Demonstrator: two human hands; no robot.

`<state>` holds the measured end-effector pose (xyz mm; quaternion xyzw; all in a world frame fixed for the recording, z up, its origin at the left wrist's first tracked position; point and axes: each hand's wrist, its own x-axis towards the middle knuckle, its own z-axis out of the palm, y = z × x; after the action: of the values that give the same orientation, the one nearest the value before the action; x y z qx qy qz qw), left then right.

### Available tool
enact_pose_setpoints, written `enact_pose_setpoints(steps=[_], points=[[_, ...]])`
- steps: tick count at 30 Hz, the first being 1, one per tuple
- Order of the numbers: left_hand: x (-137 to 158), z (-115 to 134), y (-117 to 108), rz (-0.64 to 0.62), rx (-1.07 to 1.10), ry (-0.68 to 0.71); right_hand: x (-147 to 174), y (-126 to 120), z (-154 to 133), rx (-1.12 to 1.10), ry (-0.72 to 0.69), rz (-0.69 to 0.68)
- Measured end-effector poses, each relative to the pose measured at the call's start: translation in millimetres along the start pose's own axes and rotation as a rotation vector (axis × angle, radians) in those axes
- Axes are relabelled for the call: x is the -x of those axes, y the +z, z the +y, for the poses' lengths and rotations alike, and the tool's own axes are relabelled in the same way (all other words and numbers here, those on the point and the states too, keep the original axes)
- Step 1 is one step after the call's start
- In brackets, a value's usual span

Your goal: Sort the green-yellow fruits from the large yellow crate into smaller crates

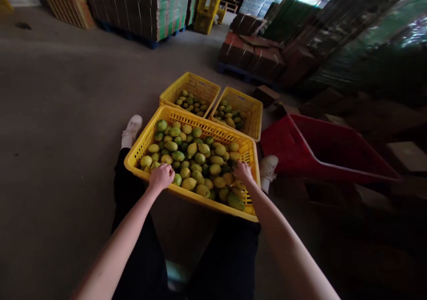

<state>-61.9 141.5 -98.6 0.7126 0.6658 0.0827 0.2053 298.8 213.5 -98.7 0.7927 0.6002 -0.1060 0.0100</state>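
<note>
A wide yellow plastic crate (200,201) sits between my legs, holding many green and yellow lemons (200,158). My left hand (161,177) is over the near left part of the crate, its fingers curled in among the lemons; whatever is inside them is hidden. At the right end, my right hand (243,172) reaches down onto the fruit with bent fingers, and I cannot make out what they grip. Just beyond stand two more yellow crates, the left one (167,96) and the right one (257,120), each with lemons covering its bottom.
A red bin (280,144) stands to the right, near my right shoe (267,169). Cardboard boxes (253,55) lie on a blue pallet behind. Farther back are a wrapped pallet stack (133,6) and stacked yellow crates (207,9). Concrete floor (66,100) extends on the left.
</note>
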Motion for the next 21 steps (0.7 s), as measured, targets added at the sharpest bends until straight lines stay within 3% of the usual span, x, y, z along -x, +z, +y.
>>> enact_pose_setpoints(steps=[6,10,12,14,16,19,21], points=[[0.7,-1.1,-1.4,0.006,-0.020,-0.006,29.1,-24.5,4.9,-0.856,0.016,0.090],[0.3,-4.1,-2.3,0.013,-0.060,-0.009,77.5,-21.2,-6.3,-1.692,0.006,0.017],[-0.6,-4.9,-3.3,0.007,-0.084,-0.021,99.2,-11.8,-13.5,-1.958,0.002,-0.049],[-1.9,-4.7,-4.8,-0.009,-0.103,-0.036,113.8,1.7,-20.5,-2.007,0.020,-0.086],[-3.4,-4.0,-6.4,-0.026,-0.123,-0.043,121.5,17.0,-28.3,-1.940,0.114,-0.027],[-4.7,-3.7,-8.0,-0.049,-0.150,-0.044,126.9,37.5,-42.5,-1.630,0.246,0.240],[-4.3,-5.1,-8.1,-0.066,-0.151,-0.047,130.3,47.6,-51.5,-1.359,0.186,0.387]])
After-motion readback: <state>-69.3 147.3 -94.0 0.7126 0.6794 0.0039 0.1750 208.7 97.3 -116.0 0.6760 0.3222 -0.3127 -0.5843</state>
